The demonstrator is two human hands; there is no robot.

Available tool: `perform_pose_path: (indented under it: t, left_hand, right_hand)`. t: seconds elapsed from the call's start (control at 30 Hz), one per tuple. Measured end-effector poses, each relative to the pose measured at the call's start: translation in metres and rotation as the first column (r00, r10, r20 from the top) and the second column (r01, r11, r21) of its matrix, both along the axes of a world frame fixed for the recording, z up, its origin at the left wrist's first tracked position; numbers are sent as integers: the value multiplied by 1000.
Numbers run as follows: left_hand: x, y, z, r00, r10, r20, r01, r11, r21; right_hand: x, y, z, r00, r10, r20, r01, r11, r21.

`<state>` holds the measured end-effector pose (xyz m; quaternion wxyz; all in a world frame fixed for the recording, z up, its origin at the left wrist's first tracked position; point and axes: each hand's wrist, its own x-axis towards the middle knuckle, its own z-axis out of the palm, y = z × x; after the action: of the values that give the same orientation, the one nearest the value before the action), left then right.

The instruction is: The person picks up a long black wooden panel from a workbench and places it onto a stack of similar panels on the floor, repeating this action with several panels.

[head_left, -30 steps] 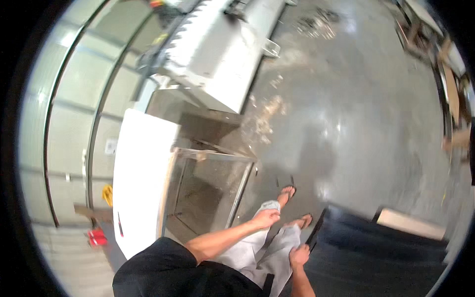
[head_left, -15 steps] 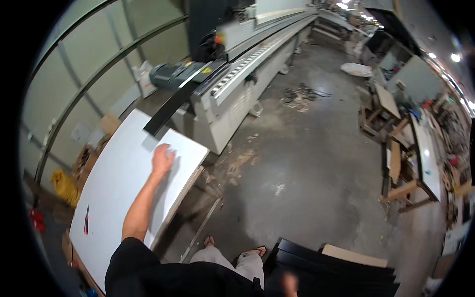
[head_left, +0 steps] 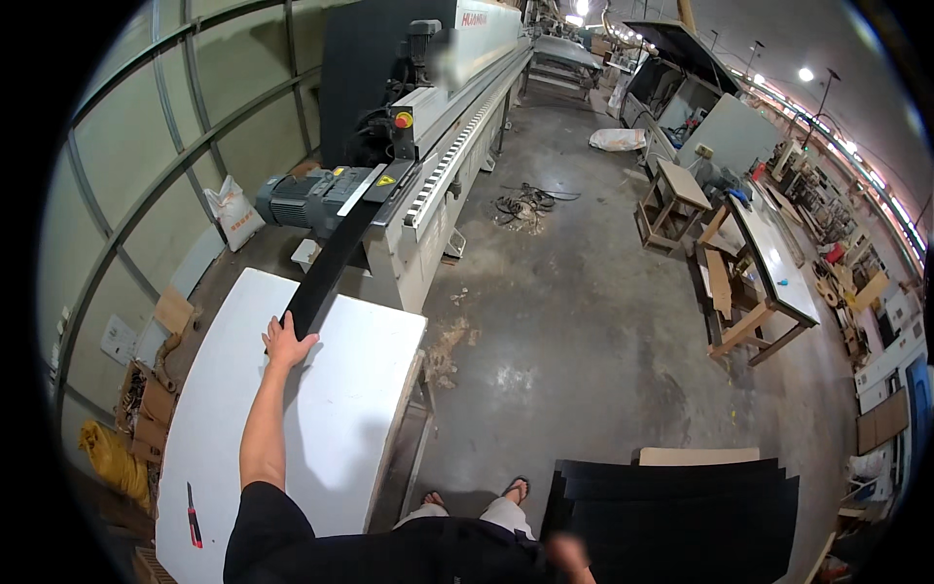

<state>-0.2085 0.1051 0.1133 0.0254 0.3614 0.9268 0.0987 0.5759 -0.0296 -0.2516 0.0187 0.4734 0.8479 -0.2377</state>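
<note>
Left hand (head_left: 285, 346) has its fingers spread apart, seemingly touching the near end of the black strip (head_left: 334, 258). Uneven sideways pressure there could, I judge, skew the strip where it meets the machine (head_left: 409, 258). From that hand the strip runs toward one o'clock, past the white tabletop (head_left: 360, 370); a red-handled knife (head_left: 194, 516) lies at seven o'clock. Right hand (head_left: 566, 555) is blurred, finger state unclear, with black panels (head_left: 671, 526) toward two o'clock.
</note>
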Motion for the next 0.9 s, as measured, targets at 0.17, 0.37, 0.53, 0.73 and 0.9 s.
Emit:
perform_pose_path:
  t: [0.17,0.37,0.53,0.73,0.9]
  left_hand:
    - [-4,-13,3,1000,20,0,-20,1000,18]
    - [8,-7,4,999,-9,50,6,999,53]
    - [6,-27,3,999,12,47,-15,998,61]
    - [4,-45,8,999,34,17,-35,999,42]
    - [9,-28,7,999,7,33,-9,998,54]
  right_hand:
    - [-43,14,45,999,-31,25,32,999,-33]
    - [-46,38,74,974,-210,79,210,978,9]
    - [-62,63,112,981,-4,193,3,1000,7]
    - [-103,65,151,824,-550,-131,459,786,-414]
    - [-94,53,159,279,-959,45,553,122,-824]
